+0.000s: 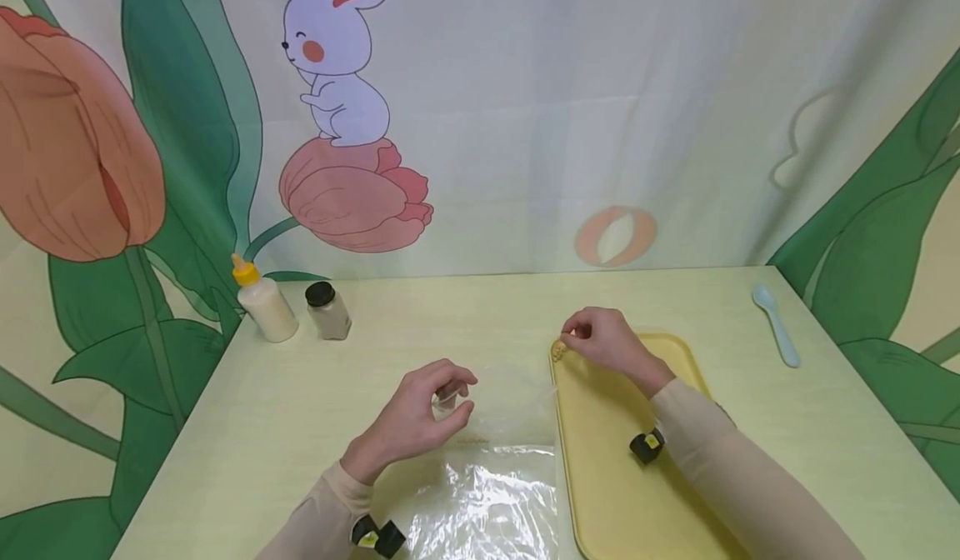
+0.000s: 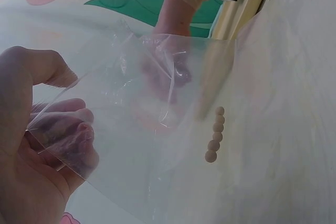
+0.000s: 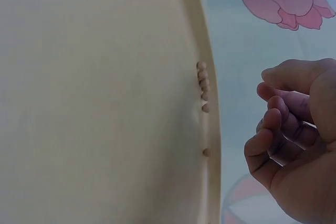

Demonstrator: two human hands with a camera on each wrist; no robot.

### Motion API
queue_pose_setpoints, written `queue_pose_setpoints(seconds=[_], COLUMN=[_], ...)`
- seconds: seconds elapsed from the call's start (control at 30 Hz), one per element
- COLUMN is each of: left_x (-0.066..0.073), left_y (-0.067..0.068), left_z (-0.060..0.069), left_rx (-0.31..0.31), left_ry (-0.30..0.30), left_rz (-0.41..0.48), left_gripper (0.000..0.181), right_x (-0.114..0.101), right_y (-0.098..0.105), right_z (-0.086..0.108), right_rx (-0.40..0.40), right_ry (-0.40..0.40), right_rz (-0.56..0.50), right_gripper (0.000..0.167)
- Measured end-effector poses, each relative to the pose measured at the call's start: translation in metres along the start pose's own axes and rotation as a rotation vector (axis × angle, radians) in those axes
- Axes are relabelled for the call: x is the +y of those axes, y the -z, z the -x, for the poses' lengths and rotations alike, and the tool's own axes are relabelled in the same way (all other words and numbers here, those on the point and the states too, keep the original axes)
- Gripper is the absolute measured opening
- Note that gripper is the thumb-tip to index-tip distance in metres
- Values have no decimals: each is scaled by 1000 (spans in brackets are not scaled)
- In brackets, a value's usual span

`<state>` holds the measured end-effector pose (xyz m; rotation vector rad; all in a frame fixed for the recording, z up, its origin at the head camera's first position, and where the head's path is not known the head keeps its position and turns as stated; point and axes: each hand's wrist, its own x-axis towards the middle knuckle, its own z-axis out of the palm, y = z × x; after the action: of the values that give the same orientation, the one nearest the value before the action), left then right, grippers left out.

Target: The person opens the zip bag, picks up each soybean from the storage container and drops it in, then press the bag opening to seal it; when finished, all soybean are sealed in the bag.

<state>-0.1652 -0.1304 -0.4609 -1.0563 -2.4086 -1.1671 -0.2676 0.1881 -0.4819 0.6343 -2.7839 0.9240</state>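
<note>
My left hand (image 1: pixel 412 410) holds the mouth of a clear plastic bag (image 1: pixel 487 493), thumb and fingers spread apart at its edge. Several small round tan balls (image 2: pixel 214 136) lie in a row within the bag's outline. My right hand (image 1: pixel 603 339) hovers over the far left corner of a yellow tray (image 1: pixel 615 477). Its thumb and index fingertips meet, and the other fingers are curled. Whether a ball is between those fingertips does not show. More tan balls (image 3: pixel 203 80) line the tray's edge close to that hand.
A squeeze bottle (image 1: pixel 270 310) with a yellow cap and a small black-lidded jar (image 1: pixel 328 312) stand at the back left. A pale blue spoon (image 1: pixel 776 327) lies on the right of the table. Behind the table hangs a printed curtain (image 1: pixel 510 127).
</note>
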Motion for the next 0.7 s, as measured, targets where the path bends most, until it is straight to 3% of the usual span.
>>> queue_pose_setpoints(seconds=[0.33, 0.7], left_x=[-1, 0], left_y=[-1, 0], left_z=[1, -1], left_rx=[-3, -2], left_ry=[7, 0], left_rz=[-4, -17], left_gripper=[21, 20], right_x=[15, 20], right_y=[-1, -1], right_z=[-5, -10], right_rx=[-90, -129], right_ry=[-29, -14], right_rz=[37, 85], right_gripper=[7, 8])
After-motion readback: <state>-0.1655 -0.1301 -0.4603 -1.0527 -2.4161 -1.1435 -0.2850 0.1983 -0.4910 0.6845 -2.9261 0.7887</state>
